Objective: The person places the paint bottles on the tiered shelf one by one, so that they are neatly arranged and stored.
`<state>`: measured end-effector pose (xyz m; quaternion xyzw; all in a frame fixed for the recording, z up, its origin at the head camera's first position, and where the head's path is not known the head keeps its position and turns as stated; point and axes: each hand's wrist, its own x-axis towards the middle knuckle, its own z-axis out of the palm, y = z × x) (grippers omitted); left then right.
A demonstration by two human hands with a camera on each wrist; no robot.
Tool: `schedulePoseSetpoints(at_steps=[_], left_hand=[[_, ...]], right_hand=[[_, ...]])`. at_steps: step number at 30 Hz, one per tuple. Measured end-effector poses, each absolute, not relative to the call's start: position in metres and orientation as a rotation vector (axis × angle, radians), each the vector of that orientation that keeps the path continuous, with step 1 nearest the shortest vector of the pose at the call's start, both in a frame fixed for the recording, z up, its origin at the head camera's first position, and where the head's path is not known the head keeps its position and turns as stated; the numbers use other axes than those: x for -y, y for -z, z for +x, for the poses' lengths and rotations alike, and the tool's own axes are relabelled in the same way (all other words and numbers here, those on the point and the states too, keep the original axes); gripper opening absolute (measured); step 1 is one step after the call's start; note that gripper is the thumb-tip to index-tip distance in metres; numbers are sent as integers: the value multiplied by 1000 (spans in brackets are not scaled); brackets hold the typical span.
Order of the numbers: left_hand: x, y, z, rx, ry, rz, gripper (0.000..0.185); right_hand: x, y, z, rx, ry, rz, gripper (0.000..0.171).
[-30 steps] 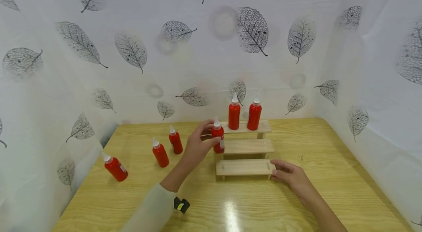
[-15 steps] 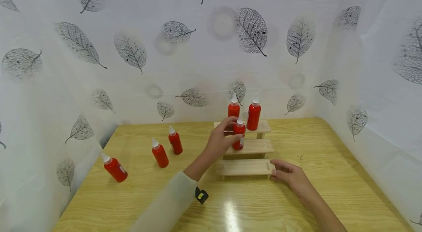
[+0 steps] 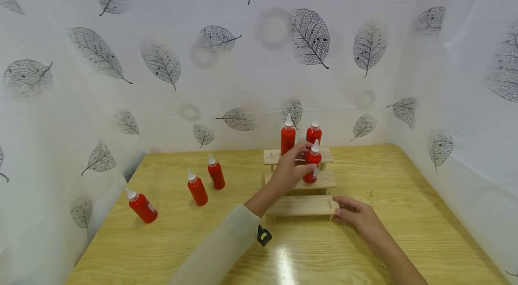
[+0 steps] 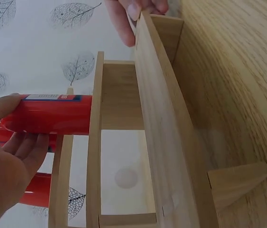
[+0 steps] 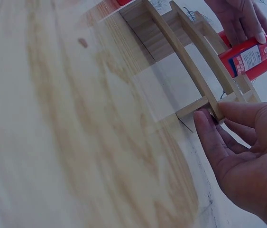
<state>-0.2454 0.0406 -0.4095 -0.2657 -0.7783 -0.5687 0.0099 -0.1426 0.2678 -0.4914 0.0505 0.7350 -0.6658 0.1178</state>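
My left hand (image 3: 292, 169) grips a red squeeze bottle (image 4: 52, 115) with a white pointed cap, its fingers and thumb around the body. The bottle stands upright at the right end of the middle step of a wooden three-step rack (image 3: 301, 205); in the left wrist view its base meets the board. My right hand (image 3: 358, 218) pinches the right end of the lowest step between thumb and fingers, as the right wrist view also shows. On the top step stand two more red bottles, a left one (image 3: 288, 139) and a right one (image 3: 314, 134) partly hidden behind the held bottle.
Left of the rack, three red bottles stand on the wooden table (image 3: 364, 258): a near-left bottle (image 3: 143, 207), a middle bottle (image 3: 198, 190) and a farther bottle (image 3: 216, 174). A white leaf-printed curtain (image 3: 251, 73) encloses the back and sides.
My left hand has carried the bottle rightward from beside the rack's left end to the right end of the middle step. My right hand keeps its pinch on the lowest step.
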Motion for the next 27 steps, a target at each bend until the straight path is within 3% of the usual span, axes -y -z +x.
schedulePoseSetpoints(at_steps=[18,27], left_hand=[[-36,415,-240,2421,1759,-837,64],[-2,418,-232,2427,1761,-756,58]], right_hand=[[-267,495,-142,-2142,1958,146,60],[-268,494,-143,-2149,1966,140,61]])
